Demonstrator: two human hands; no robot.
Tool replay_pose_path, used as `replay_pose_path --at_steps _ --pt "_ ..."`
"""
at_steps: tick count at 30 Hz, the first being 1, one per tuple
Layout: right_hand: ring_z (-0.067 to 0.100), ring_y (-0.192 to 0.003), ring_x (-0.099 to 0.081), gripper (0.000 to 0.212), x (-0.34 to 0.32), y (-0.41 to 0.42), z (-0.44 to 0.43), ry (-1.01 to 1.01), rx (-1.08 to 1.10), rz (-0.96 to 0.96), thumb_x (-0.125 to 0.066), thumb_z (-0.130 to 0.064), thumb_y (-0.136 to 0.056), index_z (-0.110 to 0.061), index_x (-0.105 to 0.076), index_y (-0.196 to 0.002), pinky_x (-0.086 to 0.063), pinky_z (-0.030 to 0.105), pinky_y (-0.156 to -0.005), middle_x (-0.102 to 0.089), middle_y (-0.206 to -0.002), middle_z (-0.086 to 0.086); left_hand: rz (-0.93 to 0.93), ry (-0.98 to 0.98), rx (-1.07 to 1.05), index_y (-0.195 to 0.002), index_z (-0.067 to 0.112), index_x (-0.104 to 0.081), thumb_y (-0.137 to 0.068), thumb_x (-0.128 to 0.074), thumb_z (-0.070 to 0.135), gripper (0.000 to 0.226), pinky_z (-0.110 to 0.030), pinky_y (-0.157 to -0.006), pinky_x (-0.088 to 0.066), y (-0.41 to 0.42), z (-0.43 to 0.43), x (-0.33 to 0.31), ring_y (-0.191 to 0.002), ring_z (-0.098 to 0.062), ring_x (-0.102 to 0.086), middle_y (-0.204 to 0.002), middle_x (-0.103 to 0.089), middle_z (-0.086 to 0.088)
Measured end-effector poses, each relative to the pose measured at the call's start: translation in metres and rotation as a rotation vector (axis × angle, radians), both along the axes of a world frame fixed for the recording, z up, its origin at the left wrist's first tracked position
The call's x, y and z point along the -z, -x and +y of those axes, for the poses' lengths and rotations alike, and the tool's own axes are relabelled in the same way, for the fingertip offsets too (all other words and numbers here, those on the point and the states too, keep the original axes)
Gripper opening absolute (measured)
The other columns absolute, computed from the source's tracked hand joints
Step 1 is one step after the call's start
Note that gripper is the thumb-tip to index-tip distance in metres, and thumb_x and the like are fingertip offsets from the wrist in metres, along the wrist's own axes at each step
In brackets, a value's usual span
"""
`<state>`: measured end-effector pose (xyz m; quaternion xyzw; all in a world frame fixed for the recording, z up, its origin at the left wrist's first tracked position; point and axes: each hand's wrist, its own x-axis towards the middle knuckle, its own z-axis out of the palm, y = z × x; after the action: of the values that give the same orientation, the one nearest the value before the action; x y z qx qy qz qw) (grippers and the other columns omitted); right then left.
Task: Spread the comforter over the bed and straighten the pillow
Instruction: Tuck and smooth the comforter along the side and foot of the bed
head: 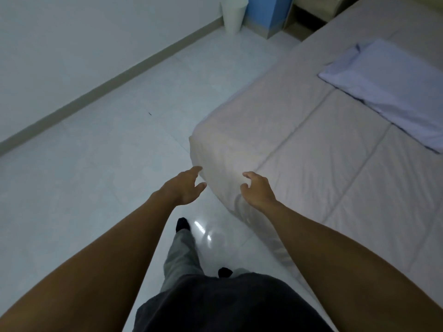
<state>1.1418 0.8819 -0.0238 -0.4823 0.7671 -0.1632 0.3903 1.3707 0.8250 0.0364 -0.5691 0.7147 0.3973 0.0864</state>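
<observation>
We are reaching both hands toward the near corner of the bed (239,130), where the pale comforter (335,164) is lying spread. Our left hand (185,188) and right hand (257,189) are hovering with fingers spread wide, gripping nothing. The pillow (393,89) is lying at two o'clock.

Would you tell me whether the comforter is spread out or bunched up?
Spread out: the comforter lies flat across the bed and drapes over its near corner, with only light wrinkles.
</observation>
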Motion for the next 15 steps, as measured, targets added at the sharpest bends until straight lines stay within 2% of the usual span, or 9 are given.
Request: replay_pose_path --at_steps 7,10,15 --pt "0.022 -0.134 -0.049 0.045 0.009 -0.035 -0.073 0.025 0.165 -0.013 -0.052 -0.017 -0.093 -0.011 -0.055 -0.138 -0.039 0.038 -0.114 -0.056 -0.142 0.008 0.039 -0.034 0.155 -0.145 0.022 -0.040 -0.097 -0.051 0.041 0.053 -0.031 -0.101 -0.039 -0.018 -0.112 0.021 -0.124 -0.026 -0.055 -0.144 -0.050 -0.009" --pt "0.019 -0.126 -0.055 0.041 0.016 -0.048 -0.093 0.038 0.282 -0.069 -0.052 -0.018 -0.094 -0.014 -0.059 -0.134 -0.044 0.031 -0.107 -0.061 -0.136 0.005 0.047 -0.034 0.181 -0.141 0.020 -0.045 -0.097 -0.053 0.037 0.048 -0.026 -0.093 -0.038 -0.016 -0.156 0.030 -0.120 -0.026 -0.057 -0.137 -0.056 -0.011" --pt "0.019 -0.118 -0.061 0.037 0.044 -0.055 -0.114 -0.021 0.410 -0.122 -0.051 -0.012 -0.092 -0.009 -0.064 -0.127 -0.043 0.023 -0.097 -0.066 -0.128 0.006 0.065 -0.074 0.238 -0.135 0.018 -0.051 -0.096 -0.055 0.032 0.042 -0.027 -0.094 -0.043 0.003 -0.206 0.053 -0.115 -0.025 -0.060 -0.131 -0.060 -0.010"
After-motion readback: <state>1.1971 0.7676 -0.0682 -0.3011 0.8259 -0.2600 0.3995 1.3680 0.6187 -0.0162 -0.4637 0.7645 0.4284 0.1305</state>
